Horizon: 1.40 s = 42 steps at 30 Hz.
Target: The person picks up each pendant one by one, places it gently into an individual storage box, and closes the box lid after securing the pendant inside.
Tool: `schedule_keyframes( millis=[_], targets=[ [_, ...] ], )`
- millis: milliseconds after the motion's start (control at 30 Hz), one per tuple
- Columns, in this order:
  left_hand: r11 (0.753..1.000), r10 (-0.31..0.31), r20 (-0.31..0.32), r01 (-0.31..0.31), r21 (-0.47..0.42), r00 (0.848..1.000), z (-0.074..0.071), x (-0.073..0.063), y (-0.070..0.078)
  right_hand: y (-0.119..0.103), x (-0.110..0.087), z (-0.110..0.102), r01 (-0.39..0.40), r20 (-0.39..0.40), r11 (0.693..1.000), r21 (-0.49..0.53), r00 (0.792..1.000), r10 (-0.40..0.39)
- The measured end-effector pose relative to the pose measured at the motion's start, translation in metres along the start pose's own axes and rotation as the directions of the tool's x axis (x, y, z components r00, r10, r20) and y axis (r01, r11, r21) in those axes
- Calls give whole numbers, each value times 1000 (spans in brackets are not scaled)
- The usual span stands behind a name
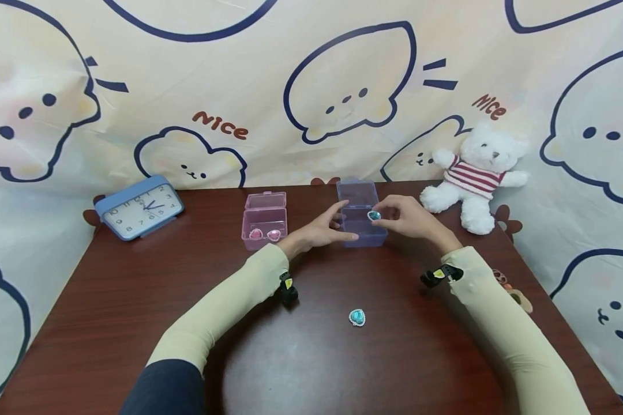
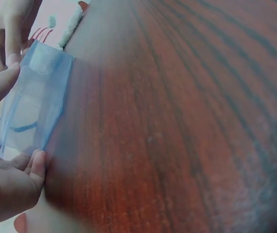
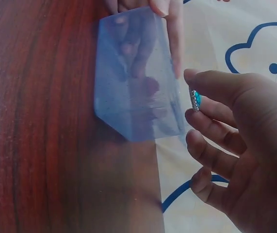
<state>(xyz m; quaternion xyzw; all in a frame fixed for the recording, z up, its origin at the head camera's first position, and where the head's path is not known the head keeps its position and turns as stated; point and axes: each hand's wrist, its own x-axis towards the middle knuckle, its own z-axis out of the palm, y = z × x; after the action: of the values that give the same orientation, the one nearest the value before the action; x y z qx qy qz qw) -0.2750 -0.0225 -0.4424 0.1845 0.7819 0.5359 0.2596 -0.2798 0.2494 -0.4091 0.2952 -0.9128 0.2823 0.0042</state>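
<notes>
A see-through blue-purple plastic box stands with its lid raised. My left hand holds it at its left side, thumb by the front rim and fingers along the side and back; the left wrist view shows the same hold on the box. Over the box's right part, my right hand pinches a teal gem with a sparkly silver border between thumb and index finger. The right wrist view shows this gem edge-on, beside the box wall. A second teal heart-shaped gem lies on the table nearer to me.
Left of the hands stands a pink open box with two pink gems inside. A blue clock is at the back left, a white teddy bear at the back right. Small trinkets lie by the right table edge, partly behind my right arm.
</notes>
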Motion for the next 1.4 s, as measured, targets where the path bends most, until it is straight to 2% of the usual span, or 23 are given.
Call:
schedule_keyframes(
  millis=[233, 433, 733, 1200, 1400],
  targets=[
    [1000, -12, 15, 12, 4, 1000, -3, -3, -5, 8, 3, 19, 16, 14, 1000, 19, 1000, -16],
    [1000, 10, 33, -10, 13, 999, 0, 3, -2, 13, 1, 17, 1, -10, 1000, -1, 1000, -1],
    [1000, 9, 43, -9, 9, 999, -1, 2, -1, 11, 1, 18, -5, 18, 1000, 7, 1000, 4],
    [1000, 7, 29, -7, -3, 1000, -1, 2, 0, 9, 3, 18, -20, 34, 999, -34, 999, 22],
    [1000, 7, 32, -6, -7, 999, -1, 2, -1, 6, 0, 16, -6, 8, 998, -58, 1000, 7]
  ],
)
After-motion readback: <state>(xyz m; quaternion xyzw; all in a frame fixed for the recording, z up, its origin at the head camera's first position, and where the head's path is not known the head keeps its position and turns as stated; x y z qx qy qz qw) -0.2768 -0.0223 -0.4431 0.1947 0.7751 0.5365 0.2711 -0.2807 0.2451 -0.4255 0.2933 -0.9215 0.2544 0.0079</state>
